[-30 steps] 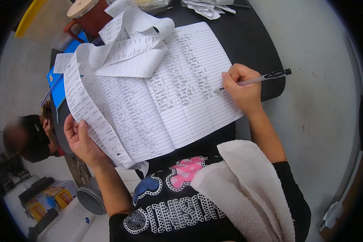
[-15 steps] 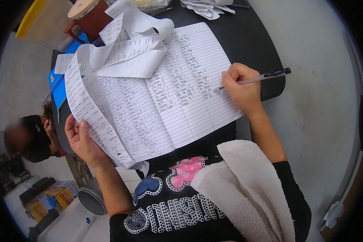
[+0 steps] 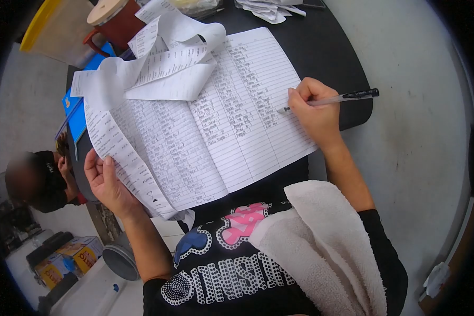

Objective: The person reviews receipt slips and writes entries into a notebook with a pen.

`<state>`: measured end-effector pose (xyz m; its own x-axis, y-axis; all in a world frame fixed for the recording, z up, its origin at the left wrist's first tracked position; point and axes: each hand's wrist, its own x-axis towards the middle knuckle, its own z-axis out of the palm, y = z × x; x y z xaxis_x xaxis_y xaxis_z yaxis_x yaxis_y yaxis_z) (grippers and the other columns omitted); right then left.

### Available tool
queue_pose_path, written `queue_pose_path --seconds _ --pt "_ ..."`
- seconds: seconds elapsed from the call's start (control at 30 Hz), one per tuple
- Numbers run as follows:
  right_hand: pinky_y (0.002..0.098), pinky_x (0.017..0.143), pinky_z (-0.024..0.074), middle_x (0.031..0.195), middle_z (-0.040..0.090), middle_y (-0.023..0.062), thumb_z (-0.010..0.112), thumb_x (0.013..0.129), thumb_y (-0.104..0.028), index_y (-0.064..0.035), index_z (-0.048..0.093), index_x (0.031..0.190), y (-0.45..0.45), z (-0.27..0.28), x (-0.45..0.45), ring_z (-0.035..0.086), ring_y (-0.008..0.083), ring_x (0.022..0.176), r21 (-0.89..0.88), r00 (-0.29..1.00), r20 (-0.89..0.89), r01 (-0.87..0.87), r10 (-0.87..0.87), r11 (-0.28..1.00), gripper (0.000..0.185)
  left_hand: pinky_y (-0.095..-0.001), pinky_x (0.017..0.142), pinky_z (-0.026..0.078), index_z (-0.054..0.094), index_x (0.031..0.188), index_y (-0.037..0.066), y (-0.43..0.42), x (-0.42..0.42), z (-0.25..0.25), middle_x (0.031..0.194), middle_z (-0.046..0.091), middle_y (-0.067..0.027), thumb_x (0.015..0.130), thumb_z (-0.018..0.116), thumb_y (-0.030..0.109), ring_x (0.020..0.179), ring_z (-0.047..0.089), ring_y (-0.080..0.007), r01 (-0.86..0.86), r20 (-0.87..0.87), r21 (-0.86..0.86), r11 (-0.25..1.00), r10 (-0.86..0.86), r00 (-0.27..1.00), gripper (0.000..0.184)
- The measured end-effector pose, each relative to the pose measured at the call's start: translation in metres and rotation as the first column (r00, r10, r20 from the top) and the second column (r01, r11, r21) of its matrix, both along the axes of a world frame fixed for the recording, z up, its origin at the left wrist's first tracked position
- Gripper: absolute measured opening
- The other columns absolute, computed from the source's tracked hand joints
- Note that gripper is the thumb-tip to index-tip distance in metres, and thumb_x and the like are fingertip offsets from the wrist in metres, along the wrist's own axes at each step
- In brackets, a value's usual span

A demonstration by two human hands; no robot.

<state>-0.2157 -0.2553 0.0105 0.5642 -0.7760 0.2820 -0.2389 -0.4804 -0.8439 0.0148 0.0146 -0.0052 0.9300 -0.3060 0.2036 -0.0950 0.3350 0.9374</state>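
Note:
An open ruled notebook (image 3: 250,166) lies tilted on the dark table, with handwritten columns on both pages. My right hand (image 3: 318,113) grips a clear pen with a black cap end (image 3: 347,97); its tip points at the right page beside the writing. A long printed receipt strip (image 3: 118,142) runs down the left page's edge and loops over the notebook's top. My left hand (image 3: 110,181) pinches the strip's left edge, thumb on top. Part of the left page is hidden beneath the paper.
Behind the notebook stand a red mug with a lid (image 3: 113,23) and a yellow-rimmed tub (image 3: 52,31). A blue folder (image 3: 76,118) lies at the left, and crumpled slips (image 3: 271,8) lie at the back. Another person (image 3: 42,179) is at the far left. A towel (image 3: 326,242) hangs over my shirt.
The strip's upper part has sagged and folded over near the notebook's top left. My right hand and pen have shifted slightly up the page. My left hand stays almost still.

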Motion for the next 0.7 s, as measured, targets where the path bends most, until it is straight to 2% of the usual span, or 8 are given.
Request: queue_pose_path --seconds 0.27,0.43,0.6,0.63,0.7 --pt "0.0260 0.043 0.0272 0.048 0.038 0.0010 0.060 0.071 -0.002 -0.0031 0.039 0.053 0.000 0.000 -0.001 0.033 0.0065 0.046 -0.027 0.999 -0.021 -0.033 0.033 0.999 0.028 -0.0262 0.081 0.048 0.043 0.111 -0.003 0.002 0.002 0.001 0.094 0.059 -0.0128 0.083 0.052 -0.003 0.087 0.058 -0.0140 0.011 0.000 0.013 1.000 -0.011 1.000 0.030" --pt "0.0256 0.044 0.0276 0.049 0.037 -0.0005 0.059 0.071 -0.001 -0.0040 0.039 0.054 0.001 0.000 0.001 0.033 0.0063 0.048 0.033 0.999 0.035 -0.005 0.004 0.999 0.027 -0.0262 0.080 0.048 0.042 0.112 -0.004 0.003 0.005 0.000 0.095 0.059 -0.0121 0.081 0.053 -0.003 0.087 0.058 -0.0138 0.004 -0.002 0.014 1.000 -0.004 1.000 0.032" --pt "0.0236 0.047 0.0273 0.054 0.035 -0.0047 0.056 0.074 -0.002 -0.0070 0.039 0.057 -0.008 -0.004 -0.009 0.033 0.0048 0.053 0.137 0.997 -0.037 0.073 -0.069 0.988 0.025 -0.0224 0.074 0.046 0.047 0.109 0.000 -0.008 -0.007 0.008 0.093 0.056 -0.0057 0.076 0.056 -0.006 0.080 0.054 -0.0094 -0.162 0.019 0.159 0.974 0.161 0.987 0.035" --pt "0.0236 0.046 0.0269 0.054 0.034 -0.0049 0.055 0.076 -0.003 -0.0078 0.037 0.057 -0.009 -0.006 -0.009 0.031 0.0051 0.052 0.089 0.998 0.003 0.054 -0.055 0.995 0.027 -0.0213 0.073 0.046 0.048 0.109 0.001 -0.011 -0.011 0.013 0.091 0.055 -0.0042 0.076 0.056 -0.007 0.078 0.053 -0.0083 -0.166 0.010 0.144 0.975 0.167 0.986 0.035" --pt "0.0228 0.046 0.0257 0.055 0.033 -0.0052 0.054 0.079 0.000 -0.0090 0.035 0.057 -0.010 -0.008 -0.011 0.030 0.0046 0.052 0.174 0.996 0.004 0.090 -0.092 0.981 0.030 -0.0197 0.070 0.044 0.048 0.109 0.001 -0.008 -0.012 0.008 0.086 0.054 -0.0016 0.075 0.057 -0.008 0.076 0.051 -0.0067 -0.134 -0.007 0.130 0.982 0.136 0.991 0.036"
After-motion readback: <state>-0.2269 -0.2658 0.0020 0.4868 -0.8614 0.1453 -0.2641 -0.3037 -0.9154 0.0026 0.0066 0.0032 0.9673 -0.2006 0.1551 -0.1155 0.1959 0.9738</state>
